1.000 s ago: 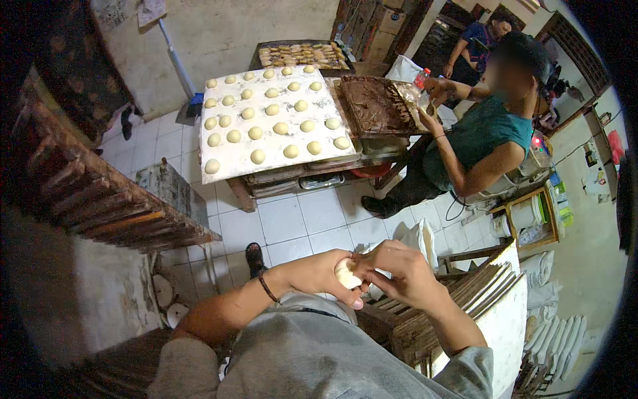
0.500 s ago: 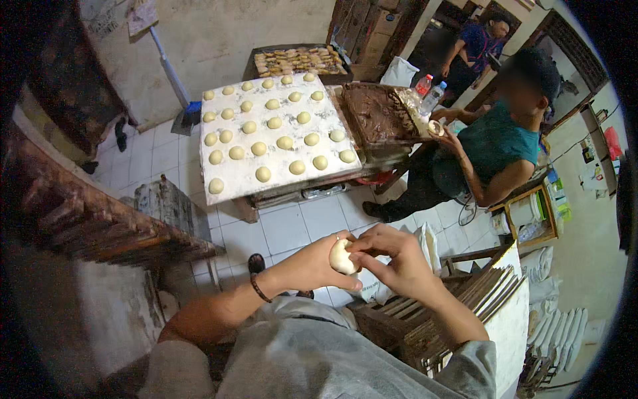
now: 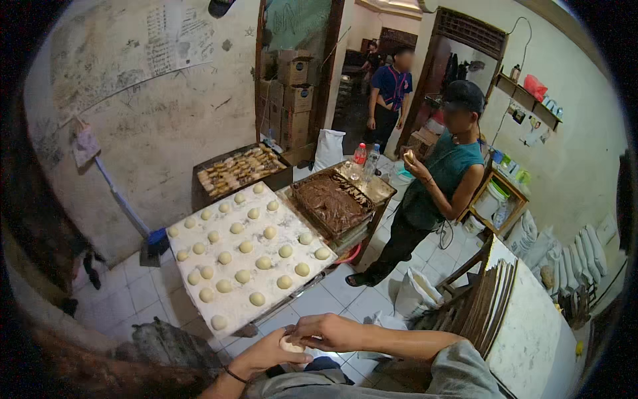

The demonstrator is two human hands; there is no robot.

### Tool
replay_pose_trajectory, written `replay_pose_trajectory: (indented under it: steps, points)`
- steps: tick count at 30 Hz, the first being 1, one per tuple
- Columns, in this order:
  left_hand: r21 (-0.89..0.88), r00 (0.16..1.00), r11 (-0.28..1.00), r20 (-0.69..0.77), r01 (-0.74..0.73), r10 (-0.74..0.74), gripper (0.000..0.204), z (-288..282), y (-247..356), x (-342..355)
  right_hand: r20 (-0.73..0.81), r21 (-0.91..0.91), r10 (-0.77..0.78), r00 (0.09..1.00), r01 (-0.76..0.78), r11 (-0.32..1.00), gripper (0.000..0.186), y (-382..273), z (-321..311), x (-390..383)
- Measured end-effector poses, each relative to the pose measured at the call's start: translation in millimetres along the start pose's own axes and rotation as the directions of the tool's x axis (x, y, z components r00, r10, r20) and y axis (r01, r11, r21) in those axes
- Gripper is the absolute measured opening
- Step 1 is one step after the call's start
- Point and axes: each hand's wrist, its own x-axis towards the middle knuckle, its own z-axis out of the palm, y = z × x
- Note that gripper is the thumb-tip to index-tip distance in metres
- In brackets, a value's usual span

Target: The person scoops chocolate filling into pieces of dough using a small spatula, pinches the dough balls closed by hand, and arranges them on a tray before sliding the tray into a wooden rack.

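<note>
Left hand [image 3: 269, 354] curled round one pale dough ball [image 3: 290, 345], thumb along the near side; right hand [image 3: 325, 333] bent over its upper edge, fingers bunched. From where I stand, can't tell whether those fingers pinch the dough or only press it. The ball sits in the left palm, held up in front of the body. I'd judge it light, soft and stretchy, quick to dent, likely to tear if pulled thin; best cradled from below in a cupped palm, worked at the rim with fingertips, no hard squeeze. Ahead and left of the grip: a floured board [image 3: 232, 306] with loose rows of similar rounds [image 3: 257, 298], well apart from the hands. Farther ahead, brown paste [image 3: 332, 201] in a tray, and beyond the board, browned pieces [image 3: 239, 171] in a dark pan. Ahead and right, a co-worker [image 3: 442, 179] holds a small pale piece [image 3: 409, 156]. Right of the grip, a white sack [image 3: 415, 292], then stacked boards [image 3: 498, 316].
</note>
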Motion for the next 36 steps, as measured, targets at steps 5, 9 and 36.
replay_pose_trajectory:
  steps: [5,9,36]
  points:
    - [0.314,0.946,0.94,-0.242,-0.133,0.215,0.055,-35.9,-16.9,-15.1,-0.116,0.1,-0.052,0.992,0.064,0.993,0.032,-19.3,4.1,41.9]
    - [0.434,0.906,0.897,-0.343,-0.083,0.249,0.05,-40.4,3.5,-21.7,-0.04,0.094,0.19,0.981,-0.186,0.978,0.03,-0.1,25.6,61.7]
    - [0.462,0.831,0.843,-0.328,-0.275,0.45,0.048,-47.2,38.8,-29.6,-0.18,-0.143,0.16,0.971,-0.187,0.972,0.031,-43.4,9.7,94.1]
